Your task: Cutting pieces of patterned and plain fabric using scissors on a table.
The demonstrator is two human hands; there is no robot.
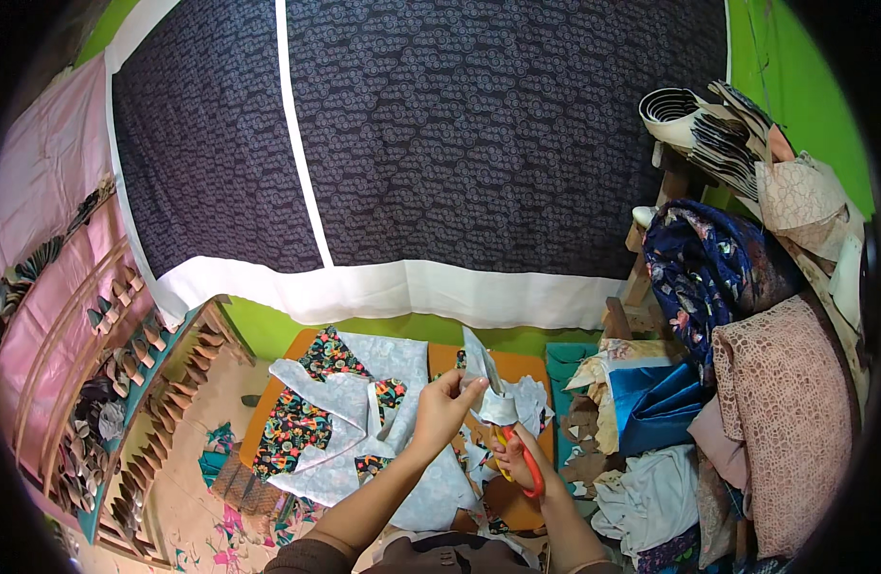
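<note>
My left hand point(446, 409) pinches a small pale grey fabric piece point(480, 358) between thumb and fingers, holding it up over the table. In my right hand point(525, 457) are scissors with red and yellow handles point(535, 481). Their blades point up toward the pale piece, which partly hides them, so how far they are apart does not show. Below, black floral fabric with a pale grey back point(349, 407) lies folded and overlapping on an orange table point(528, 366). Small cut scraps point(477, 459) lie near my right hand.
Wooden racks with rows of shoe lasts point(163, 435) stand at the left. Fabric scraps point(232, 524) litter the floor there. To the right hang navy floral cloth point(684, 253) and pink lace point(783, 430), above crumpled white cloth point(648, 497). A dark patterned curtain point(479, 143) covers the wall ahead.
</note>
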